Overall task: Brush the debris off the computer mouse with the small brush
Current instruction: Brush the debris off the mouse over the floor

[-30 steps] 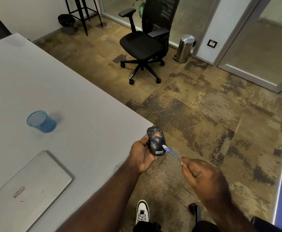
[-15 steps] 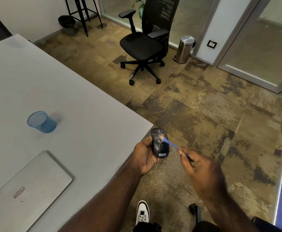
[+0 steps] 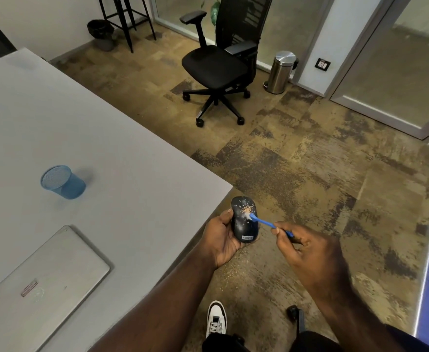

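Note:
A black computer mouse with a patch of tan debris on its top is held off the table's corner, above the floor. My left hand grips it from the left and underneath. My right hand pinches the thin blue handle of a small brush. The brush's pale tip touches the debris patch near the middle of the mouse. Fine tan grains lie scattered on the carpet below the hands.
A grey table fills the left side, bearing a blue mesh cup and a closed silver laptop. A black office chair and a steel bin stand farther back. My white shoe is on the carpet below.
The brush tip moved from the mouse's near end up to the debris patch in the middle. My right hand shifted slightly forward and left with it.

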`<act>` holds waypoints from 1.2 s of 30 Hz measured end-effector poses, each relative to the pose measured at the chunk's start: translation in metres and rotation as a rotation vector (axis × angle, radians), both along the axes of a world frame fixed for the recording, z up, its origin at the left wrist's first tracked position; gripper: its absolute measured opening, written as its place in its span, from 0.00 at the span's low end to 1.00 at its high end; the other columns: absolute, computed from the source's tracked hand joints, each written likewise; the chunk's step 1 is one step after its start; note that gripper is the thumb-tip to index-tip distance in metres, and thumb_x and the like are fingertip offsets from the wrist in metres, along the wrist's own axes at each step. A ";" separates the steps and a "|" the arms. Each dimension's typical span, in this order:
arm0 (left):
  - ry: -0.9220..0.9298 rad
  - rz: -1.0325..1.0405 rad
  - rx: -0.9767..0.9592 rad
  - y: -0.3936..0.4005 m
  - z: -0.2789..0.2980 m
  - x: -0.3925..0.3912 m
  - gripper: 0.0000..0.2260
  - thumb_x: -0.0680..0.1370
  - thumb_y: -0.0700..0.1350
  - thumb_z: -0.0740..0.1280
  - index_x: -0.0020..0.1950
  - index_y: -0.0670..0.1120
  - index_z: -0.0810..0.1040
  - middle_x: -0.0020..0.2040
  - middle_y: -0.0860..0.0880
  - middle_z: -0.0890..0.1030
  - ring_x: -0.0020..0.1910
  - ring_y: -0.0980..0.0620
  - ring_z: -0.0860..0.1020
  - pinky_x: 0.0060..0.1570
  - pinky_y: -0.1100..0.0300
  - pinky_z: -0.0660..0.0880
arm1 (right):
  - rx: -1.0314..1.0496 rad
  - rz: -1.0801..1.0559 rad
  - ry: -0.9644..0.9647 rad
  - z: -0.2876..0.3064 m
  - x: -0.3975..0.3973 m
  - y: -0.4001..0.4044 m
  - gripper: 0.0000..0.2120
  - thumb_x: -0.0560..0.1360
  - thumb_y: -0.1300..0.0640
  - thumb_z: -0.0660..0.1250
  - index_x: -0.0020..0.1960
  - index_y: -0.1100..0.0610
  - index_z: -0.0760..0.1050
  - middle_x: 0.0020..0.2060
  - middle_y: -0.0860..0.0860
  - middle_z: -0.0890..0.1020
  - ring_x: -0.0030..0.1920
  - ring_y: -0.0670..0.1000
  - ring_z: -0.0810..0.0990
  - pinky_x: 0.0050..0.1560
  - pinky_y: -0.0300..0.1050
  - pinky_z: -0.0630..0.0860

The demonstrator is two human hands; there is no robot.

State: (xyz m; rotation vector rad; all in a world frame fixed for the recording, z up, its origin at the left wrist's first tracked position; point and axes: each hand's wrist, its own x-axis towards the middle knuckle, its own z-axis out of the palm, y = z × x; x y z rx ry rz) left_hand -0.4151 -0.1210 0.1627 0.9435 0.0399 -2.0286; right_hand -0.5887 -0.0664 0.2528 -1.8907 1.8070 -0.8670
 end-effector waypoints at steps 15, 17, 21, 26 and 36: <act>0.006 0.014 0.027 0.000 0.007 -0.003 0.17 0.83 0.47 0.51 0.57 0.39 0.76 0.56 0.37 0.80 0.54 0.40 0.78 0.64 0.38 0.68 | -0.039 0.143 0.125 0.002 -0.007 0.008 0.11 0.72 0.57 0.70 0.54 0.52 0.83 0.45 0.47 0.86 0.40 0.44 0.84 0.36 0.44 0.81; 0.014 0.018 0.030 0.000 0.007 -0.001 0.17 0.83 0.47 0.52 0.57 0.39 0.77 0.54 0.37 0.82 0.54 0.40 0.79 0.62 0.38 0.68 | -0.033 0.111 0.154 0.004 -0.010 0.008 0.10 0.71 0.58 0.71 0.52 0.52 0.83 0.44 0.46 0.86 0.39 0.43 0.83 0.35 0.40 0.81; 0.031 -0.003 0.017 0.002 0.009 0.001 0.18 0.83 0.48 0.52 0.62 0.39 0.75 0.54 0.34 0.81 0.50 0.37 0.80 0.60 0.40 0.70 | -0.064 0.048 0.135 0.009 -0.018 0.000 0.09 0.72 0.59 0.71 0.52 0.55 0.83 0.44 0.48 0.86 0.39 0.45 0.84 0.35 0.43 0.82; 0.007 -0.021 -0.001 0.003 0.007 -0.001 0.19 0.83 0.48 0.51 0.60 0.39 0.76 0.54 0.36 0.82 0.51 0.37 0.81 0.57 0.41 0.73 | -0.063 0.118 0.126 0.008 -0.012 -0.006 0.11 0.72 0.61 0.71 0.54 0.55 0.83 0.46 0.47 0.86 0.42 0.44 0.84 0.38 0.41 0.81; 0.004 -0.019 0.005 0.003 0.005 0.001 0.19 0.83 0.48 0.51 0.63 0.38 0.74 0.59 0.34 0.79 0.53 0.37 0.80 0.56 0.42 0.76 | -0.076 0.143 0.094 0.010 -0.009 -0.008 0.11 0.72 0.61 0.72 0.55 0.55 0.83 0.46 0.46 0.86 0.42 0.43 0.83 0.38 0.41 0.81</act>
